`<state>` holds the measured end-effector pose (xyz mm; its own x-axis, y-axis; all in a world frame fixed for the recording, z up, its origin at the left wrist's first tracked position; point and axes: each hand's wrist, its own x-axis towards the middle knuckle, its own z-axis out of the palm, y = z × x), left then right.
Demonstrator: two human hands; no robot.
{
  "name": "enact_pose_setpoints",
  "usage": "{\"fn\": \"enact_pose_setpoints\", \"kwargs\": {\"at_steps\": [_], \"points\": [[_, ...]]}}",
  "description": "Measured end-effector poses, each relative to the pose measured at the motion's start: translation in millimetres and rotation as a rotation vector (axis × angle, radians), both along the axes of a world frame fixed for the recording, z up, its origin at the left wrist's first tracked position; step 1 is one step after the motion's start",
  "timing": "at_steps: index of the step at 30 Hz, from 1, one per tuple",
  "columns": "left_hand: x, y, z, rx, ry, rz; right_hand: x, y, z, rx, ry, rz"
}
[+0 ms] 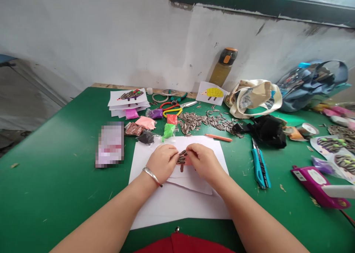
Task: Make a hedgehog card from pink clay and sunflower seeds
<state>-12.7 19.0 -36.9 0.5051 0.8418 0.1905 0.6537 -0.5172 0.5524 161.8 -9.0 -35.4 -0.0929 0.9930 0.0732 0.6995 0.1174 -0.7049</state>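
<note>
Both hands meet over a small clay figure (188,160) on white paper (155,205). The figure has a pinkish body, a brown leg and a cluster of striped sunflower seeds (181,159) stuck in it. From the left side, my left hand (163,163), with a silver bangle at the wrist, presses its closed fingers at the cluster's edge. My right hand (203,161) pinches thumb and forefinger together at the cluster's upper right. What either hand's fingertips hold is too small to make out. Part of the figure is hidden by the fingers.
Behind the paper lie clay packets (168,131), a sunflower seed pile (190,123), scissors (177,109) and an orange stick (218,137). A teal utility knife (260,166) and magenta device (318,186) lie right. A bottle (223,66) stands by the wall; a pixelated rectangle (110,144) lies left.
</note>
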Motion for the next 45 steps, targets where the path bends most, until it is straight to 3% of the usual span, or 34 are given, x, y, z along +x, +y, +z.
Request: {"fn": "enact_pose_setpoints", "kwargs": {"at_steps": [19, 45], "points": [[0.8, -0.2, 1.2, -0.077, 0.032, 0.010, -2.8, -3.1, 0.5, 0.074, -0.260, 0.107], [2.3, -1.4, 0.6, -0.088, 0.050, 0.022, -4.5, -4.2, -6.8, 0.280, -0.404, 0.213]]}}
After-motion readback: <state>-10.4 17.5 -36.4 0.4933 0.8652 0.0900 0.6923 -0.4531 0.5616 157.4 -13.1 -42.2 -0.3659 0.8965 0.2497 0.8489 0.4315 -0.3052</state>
